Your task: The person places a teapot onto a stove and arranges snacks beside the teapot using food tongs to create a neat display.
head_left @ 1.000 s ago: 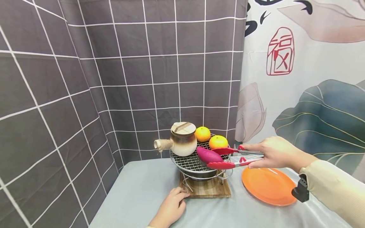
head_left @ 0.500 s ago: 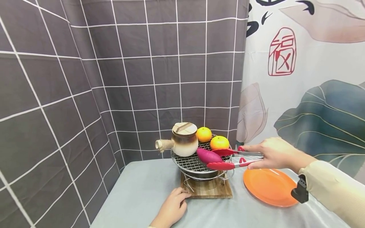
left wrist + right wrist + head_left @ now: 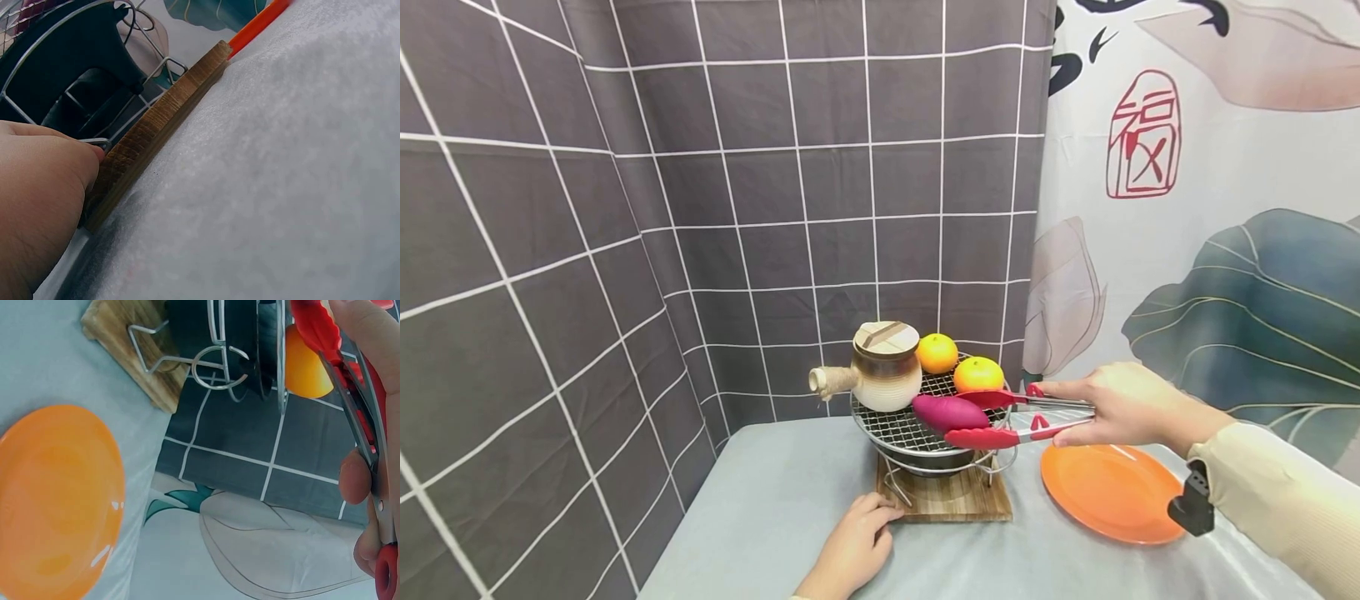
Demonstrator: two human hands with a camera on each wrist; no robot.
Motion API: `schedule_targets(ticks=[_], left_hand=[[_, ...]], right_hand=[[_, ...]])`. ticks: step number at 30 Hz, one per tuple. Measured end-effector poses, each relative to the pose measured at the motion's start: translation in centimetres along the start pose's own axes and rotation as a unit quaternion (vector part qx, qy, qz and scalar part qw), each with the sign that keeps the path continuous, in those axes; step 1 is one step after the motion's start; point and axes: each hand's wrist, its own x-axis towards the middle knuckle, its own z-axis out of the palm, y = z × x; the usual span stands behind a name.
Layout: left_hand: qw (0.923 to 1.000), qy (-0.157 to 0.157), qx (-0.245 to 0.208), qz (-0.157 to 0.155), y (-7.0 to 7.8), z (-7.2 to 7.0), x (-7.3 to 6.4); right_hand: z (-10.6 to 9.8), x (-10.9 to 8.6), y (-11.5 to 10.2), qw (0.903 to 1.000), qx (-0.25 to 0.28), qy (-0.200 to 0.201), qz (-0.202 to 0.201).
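Observation:
In the head view my right hand [image 3: 1131, 406] grips red-tipped metal tongs [image 3: 369, 425]. Between the tong tips lies a purple sweet potato [image 3: 946, 413], level over the wire grill [image 3: 902, 433]. An orange [image 3: 978, 375] sits just behind the upper tip, and a second orange [image 3: 937, 353] farther back. Left of them stands a clay pot [image 3: 887, 383] with a wooden lid and a cord-wrapped side handle. My left hand [image 3: 852, 543] rests its fingers on the front left corner of the wooden board [image 3: 951, 504] under the stove; the left wrist view shows the fingertips beside a wire leg.
An orange plate [image 3: 1108, 492] lies on the cloth-covered table [image 3: 760, 500], right of the board and below the right forearm. A dark stove bowl [image 3: 81, 69] stands in a wire frame on the board. A gridded grey curtain [image 3: 820, 183] hangs close behind.
The sweet potato has turned between the tong tips: its left end is lower and it lies flatter. Both hands stay where they were; the head view has shifted slightly.

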Motion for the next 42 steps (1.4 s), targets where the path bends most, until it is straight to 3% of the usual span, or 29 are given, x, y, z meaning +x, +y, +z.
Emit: schedule_targets(ticks=[14,27,42], left_hand=[[0.9997,-0.018,-0.002,-0.014,0.0,0.0,-0.1],[0.9999,0.009,-0.008,0.011,-0.1,0.2,-0.2],[1.0,0.004,-0.007,0.003,0.0,0.0,0.0]], right_hand=[[0.0,0.2,0.1,0.9998,-0.013,0.016,-0.002],[-1.0,0.1,0.2,0.9992,-0.024,0.033,0.001],[-1.9,-0.9,1.4,0.997,-0.032,0.067,0.023]])
